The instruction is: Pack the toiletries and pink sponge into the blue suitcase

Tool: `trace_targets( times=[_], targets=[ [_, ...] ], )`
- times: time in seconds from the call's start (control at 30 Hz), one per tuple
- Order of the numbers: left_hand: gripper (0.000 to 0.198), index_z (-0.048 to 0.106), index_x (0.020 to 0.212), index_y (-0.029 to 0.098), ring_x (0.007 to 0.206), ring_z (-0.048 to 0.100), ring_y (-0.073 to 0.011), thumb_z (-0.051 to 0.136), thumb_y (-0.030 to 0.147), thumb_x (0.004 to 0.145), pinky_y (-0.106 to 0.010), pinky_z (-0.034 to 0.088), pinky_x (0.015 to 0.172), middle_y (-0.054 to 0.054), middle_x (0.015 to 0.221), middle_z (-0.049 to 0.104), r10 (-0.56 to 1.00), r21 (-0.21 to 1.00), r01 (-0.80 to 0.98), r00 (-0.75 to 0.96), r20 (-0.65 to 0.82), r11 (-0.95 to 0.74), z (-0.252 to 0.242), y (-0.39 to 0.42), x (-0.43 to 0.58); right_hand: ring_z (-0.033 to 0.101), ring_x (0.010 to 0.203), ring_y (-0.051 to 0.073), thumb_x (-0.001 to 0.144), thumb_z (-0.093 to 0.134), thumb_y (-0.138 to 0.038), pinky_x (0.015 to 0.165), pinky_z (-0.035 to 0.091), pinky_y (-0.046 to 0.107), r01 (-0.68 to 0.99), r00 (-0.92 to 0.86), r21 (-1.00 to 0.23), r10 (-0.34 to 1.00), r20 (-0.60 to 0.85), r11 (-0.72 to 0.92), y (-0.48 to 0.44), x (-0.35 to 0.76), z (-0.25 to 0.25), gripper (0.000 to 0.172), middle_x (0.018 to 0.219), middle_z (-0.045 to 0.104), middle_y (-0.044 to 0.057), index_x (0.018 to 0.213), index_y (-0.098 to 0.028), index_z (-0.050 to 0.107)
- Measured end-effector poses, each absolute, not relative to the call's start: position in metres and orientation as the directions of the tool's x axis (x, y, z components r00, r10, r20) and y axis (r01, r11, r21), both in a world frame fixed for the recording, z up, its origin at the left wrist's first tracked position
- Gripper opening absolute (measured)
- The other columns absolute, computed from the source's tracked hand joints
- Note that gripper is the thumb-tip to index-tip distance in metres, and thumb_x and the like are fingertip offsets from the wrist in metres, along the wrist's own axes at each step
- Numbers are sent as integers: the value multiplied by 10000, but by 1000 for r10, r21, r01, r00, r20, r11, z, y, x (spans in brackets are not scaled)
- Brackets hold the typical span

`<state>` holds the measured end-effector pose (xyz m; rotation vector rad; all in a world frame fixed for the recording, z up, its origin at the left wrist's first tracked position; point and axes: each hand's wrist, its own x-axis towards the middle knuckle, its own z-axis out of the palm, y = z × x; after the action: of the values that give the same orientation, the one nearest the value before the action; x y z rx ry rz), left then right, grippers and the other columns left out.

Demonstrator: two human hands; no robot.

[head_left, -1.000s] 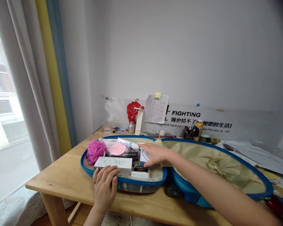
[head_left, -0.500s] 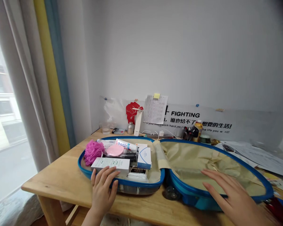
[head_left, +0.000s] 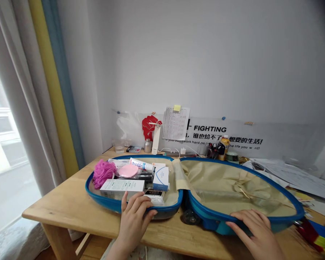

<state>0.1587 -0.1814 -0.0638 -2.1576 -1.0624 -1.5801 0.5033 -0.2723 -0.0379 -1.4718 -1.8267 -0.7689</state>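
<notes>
- Curving over the near edge of the suitcase, the right hand is placed at the right half; tightness cannot be told.
- Left hand is laid over the left half, grip unclear.
- Both halves are stretched sideways, joined between and beyond the hands.

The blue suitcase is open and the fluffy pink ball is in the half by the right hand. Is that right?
Not quite: the fluffy pink ball is in the half of the open blue suitcase by the left hand. The head view shows it.
</notes>
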Motion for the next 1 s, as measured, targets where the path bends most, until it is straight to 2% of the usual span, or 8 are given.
trace_targets(
  times=[0.1,0.17,0.3,0.53,0.73,1.0],
  targets=[
    [282,634,797,266,891,630,-180,442,396,958,-398,209,1103,9,843,702,407,209,688,137,903,-695,-63,-180,151,633,648,181,849,434,-673,743,399,369,983,-72,-66,688,722,173,-270,496,-36,478,676,684,-7,698,-280,661],
    [254,636,822,259,858,632,-170,454,374,957,-380,258,1056,6,864,704,412,174,713,174,894,-679,-66,-176,140,631,653,184,845,424,-687,755,401,374,978,-79,-81,707,702,190,-267,488,-34,489,684,686,-5,701,-279,653],
    [205,641,871,258,851,633,-172,488,374,942,-363,321,953,-3,906,705,403,72,770,249,881,-634,-74,-165,109,620,631,146,878,479,-572,787,387,350,965,-165,-14,654,738,260,-258,463,-32,372,672,675,-36,710,-279,637],
    [206,643,870,265,849,629,-178,512,416,918,-342,381,828,-3,917,705,436,55,795,272,858,-604,-75,-152,43,604,644,133,932,463,-407,847,330,334,935,-217,7,555,803,354,-245,399,-37,260,682,664,-50,765,-270,608],
    [252,651,864,272,931,638,-217,489,461,903,-382,421,888,-22,998,717,597,182,822,221,771,-540,-72,-140,-12,600,669,140,927,467,-322,888,296,338,892,-117,-147,534,838,427,-232,345,-42,190,699,665,-56,787,-272,586],
    [478,672,801,266,1002,642,-250,378,635,883,-443,414,989,-48,977,736,732,377,820,72,678,-430,-60,-125,-49,590,737,161,922,443,-258,927,303,367,862,-85,-230,575,814,453,-211,298,-51,171,748,660,-27,836,-270,590]
  ],
)
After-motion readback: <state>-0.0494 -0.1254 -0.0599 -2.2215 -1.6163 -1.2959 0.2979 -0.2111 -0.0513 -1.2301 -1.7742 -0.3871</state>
